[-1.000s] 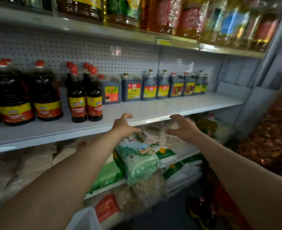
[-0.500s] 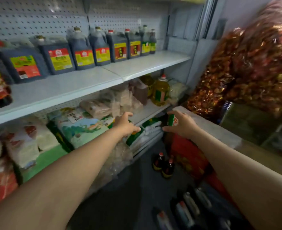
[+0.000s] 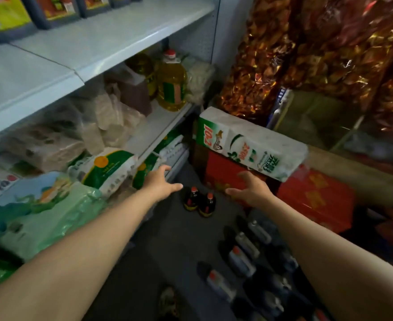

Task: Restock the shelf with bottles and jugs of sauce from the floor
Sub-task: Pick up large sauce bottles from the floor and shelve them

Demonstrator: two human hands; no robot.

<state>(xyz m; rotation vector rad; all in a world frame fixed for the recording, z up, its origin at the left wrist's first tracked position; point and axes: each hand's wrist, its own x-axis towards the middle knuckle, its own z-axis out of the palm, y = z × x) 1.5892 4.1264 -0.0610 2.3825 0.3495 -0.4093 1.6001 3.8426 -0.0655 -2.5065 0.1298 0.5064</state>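
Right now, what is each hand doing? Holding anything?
Left hand: open, fingers spread, holding nothing.
Right hand: open, fingers loosely curled, holding nothing.

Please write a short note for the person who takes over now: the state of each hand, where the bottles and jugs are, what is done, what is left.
Left hand: open, holds nothing.
Right hand: open, fingers spread, holds nothing.
Two dark bottles stand on the floor between the hands; a row of jugs stands nearer.
Shelf: jugs at the back, front bare.
Left: lift the bottles and jugs onto the shelf.
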